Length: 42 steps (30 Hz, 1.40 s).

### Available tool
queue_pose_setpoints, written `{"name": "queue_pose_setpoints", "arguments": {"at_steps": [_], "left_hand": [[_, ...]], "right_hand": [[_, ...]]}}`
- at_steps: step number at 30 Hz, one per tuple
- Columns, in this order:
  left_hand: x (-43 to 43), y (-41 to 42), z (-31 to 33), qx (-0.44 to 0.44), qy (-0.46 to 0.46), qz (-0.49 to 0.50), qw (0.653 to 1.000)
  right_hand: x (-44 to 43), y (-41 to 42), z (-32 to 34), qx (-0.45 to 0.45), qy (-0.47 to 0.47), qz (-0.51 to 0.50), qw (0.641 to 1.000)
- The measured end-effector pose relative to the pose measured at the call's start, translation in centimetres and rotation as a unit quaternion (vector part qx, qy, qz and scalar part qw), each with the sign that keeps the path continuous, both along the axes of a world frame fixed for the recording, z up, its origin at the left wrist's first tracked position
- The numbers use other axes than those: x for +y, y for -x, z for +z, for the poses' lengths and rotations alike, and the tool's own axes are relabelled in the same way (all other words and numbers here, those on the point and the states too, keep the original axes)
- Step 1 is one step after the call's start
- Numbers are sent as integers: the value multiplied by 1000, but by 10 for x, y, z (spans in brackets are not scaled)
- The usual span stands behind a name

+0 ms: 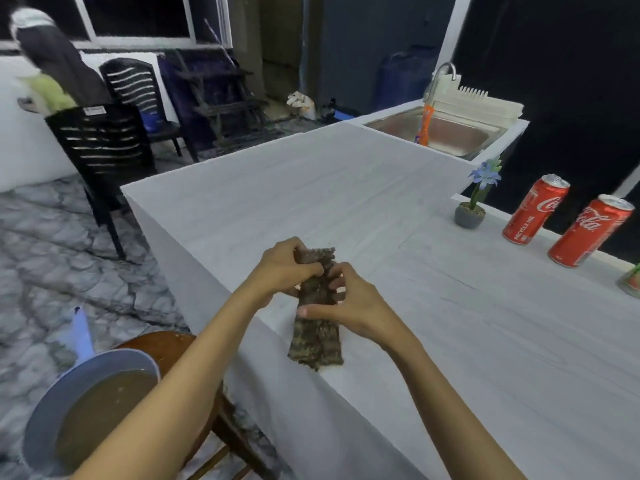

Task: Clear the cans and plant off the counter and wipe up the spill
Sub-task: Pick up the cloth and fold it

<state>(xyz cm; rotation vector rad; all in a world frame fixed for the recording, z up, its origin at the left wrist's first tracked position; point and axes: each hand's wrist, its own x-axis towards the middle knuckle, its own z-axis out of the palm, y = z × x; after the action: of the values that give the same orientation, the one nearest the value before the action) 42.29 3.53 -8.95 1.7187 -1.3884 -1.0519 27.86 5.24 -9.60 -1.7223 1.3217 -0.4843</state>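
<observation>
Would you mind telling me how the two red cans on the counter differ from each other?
The farther can stands beside the potted plant; the nearer can stands closer to the counter's right end. The farther can shows "RECYCLE ME" lettering; the nearer can shows mainly the white script logo. Both are red, upright and apparently the same kind.

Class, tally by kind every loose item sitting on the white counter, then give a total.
Red cans: 2
Potted plant: 1
Cloth, held in both hands: 1
Partly cut-off item at the right edge: 1
Total: 5
</observation>
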Motion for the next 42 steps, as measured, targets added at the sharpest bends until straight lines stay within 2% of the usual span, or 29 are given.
{"name": "queue_pose_setpoints", "arguments": {"at_steps": [3,6,7,9,12,14,16,18,20,26,28,32,35,37,40,42], "left_hand": [[29,-21,16,74,8,53,996],[64,-54,30,167,-4,42,985],[77,-66,33,202,-5,40,979],[100,-91,28,216,13,79,973],[133,-132,-2,146,5,205,968],[158,-158,-29,144,-56,257,954],[184,-176,-55,207,-112,268,934],[204,-185,-76,298,-130,277,904],[216,-191,-95,342,-116,309,880],[233,-204,-151,365,-126,410,827],[232,-203,-162,346,-142,424,825],[228,-200,-170,282,-157,407,855],[226,-199,-170,82,-151,399,901],[227,-199,-171,-37,-144,372,916],[230,-198,-174,-142,-131,340,920],[234,-197,-178,-175,-81,334,923]], "right_hand": [[17,-36,1,-80,57,-3,995],[27,-66,2,-123,72,41,989],[27,-75,-1,-136,54,56,988],[31,-96,-8,-187,-25,80,979],[45,-132,-24,-250,-170,110,947],[57,-158,-39,-251,-228,129,932],[70,-183,-57,-258,-291,133,911],[82,-205,-75,-258,-346,128,893],[92,-219,-91,-239,-373,123,888],[100,-240,-127,-65,-249,97,962],[101,-242,-142,-25,-224,80,971],[105,-240,-162,42,-137,78,987],[112,-241,-169,83,-36,95,991],[114,-241,-169,101,21,109,989],[115,-236,-170,117,69,158,978],[115,-231,-173,117,101,180,971]]}}
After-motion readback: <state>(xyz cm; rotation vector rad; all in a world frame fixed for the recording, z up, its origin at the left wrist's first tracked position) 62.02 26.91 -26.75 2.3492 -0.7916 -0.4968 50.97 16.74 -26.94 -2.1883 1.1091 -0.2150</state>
